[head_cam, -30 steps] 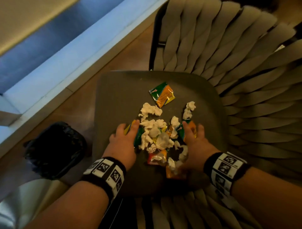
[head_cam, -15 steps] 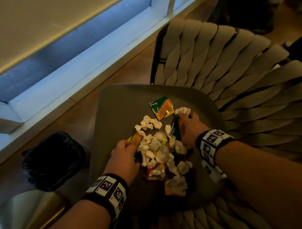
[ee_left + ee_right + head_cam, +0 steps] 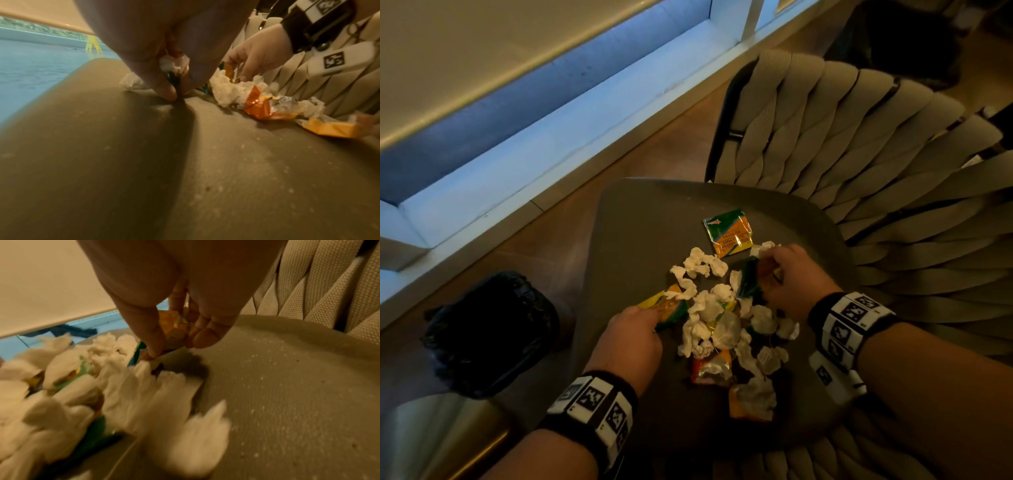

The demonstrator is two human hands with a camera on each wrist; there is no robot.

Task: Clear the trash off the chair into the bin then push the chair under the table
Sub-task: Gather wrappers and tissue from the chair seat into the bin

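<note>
Right hand (image 3: 796,277) now farther back on chair (image 3: 640,240) — both hands seemingly gripping wrappers (image 3: 664,306).

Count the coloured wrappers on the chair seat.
5: a flat wrapper alone beyond the pile; a yellow wrapper in the left hand; a green wrapper in the right hand; a red wrapper and an orange wrapper nearest. Tissues may hide more.

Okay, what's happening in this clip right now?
A person is gathering trash off a chair seat. The left hand pinches a yellow-green wrapper at the pile's left edge; the right hand grips a green-orange wrapper at its right edge. Crumpled tissues and more wrappers lie between them, and one flat wrapper sits apart near the backrest. The black-lined bin stands on the floor to the left.
</note>
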